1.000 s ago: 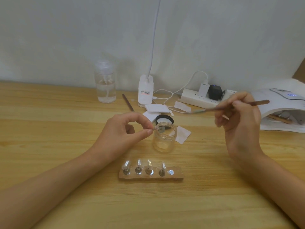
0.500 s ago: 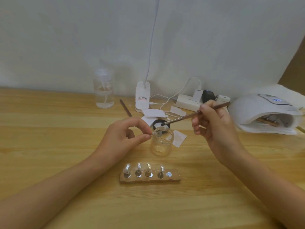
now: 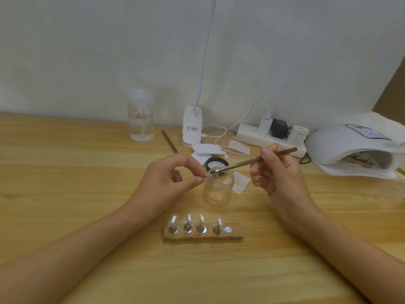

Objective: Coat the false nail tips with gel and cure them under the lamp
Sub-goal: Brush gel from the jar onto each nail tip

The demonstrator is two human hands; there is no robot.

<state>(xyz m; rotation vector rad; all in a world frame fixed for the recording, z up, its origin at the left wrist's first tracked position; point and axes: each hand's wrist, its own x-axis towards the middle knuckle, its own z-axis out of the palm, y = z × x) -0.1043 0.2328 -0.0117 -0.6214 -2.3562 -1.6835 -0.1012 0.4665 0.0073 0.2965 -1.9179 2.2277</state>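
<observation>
My left hand [image 3: 168,178] pinches a small false nail tip [image 3: 213,176] on its stand between thumb and forefinger, just over the mouth of a clear glass jar [image 3: 218,189]. My right hand [image 3: 276,172] grips a brown gel brush [image 3: 258,160], whose bristle end touches the nail tip. In front of the jar lies a wooden holder [image 3: 203,234] carrying several nail tips on metal studs, with one stud bare at its right end. The white curing lamp [image 3: 350,150] stands at the right, its display lit.
A clear pump bottle [image 3: 141,119] stands at the back left. A white desk-lamp base [image 3: 192,129], cables and a power strip [image 3: 269,137] line the wall. A second brush [image 3: 169,144], white wipes [image 3: 240,183] and the jar's black lid [image 3: 217,164] lie behind the jar.
My right hand has brought the brush leftward from beside the lamp down to the nail tip. The left hand has stayed over the jar, still pinching the tip.
</observation>
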